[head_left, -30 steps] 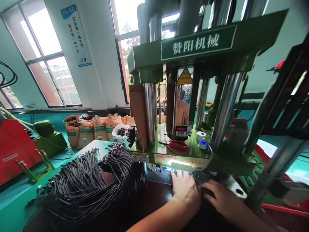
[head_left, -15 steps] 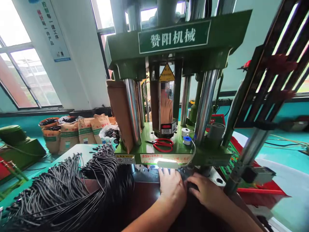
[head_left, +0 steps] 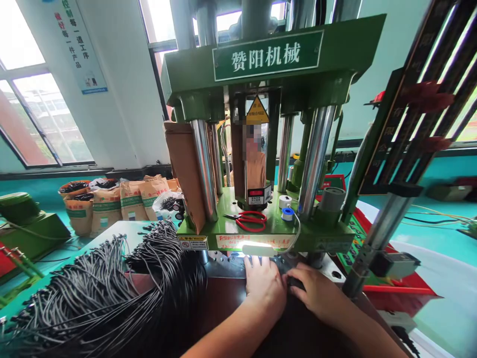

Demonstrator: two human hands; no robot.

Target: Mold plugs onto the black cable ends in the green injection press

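Our left hand lies spread at the metal plate. Our right hand curls round a dark piece beside it; we cannot tell how firmly. Should the press close, it could crush our fingertips. Its sign reads 赞阳机械; the poster, 控制每一道工序.

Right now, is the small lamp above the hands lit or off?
Lit: the lamp glows bright white just above the left hand.
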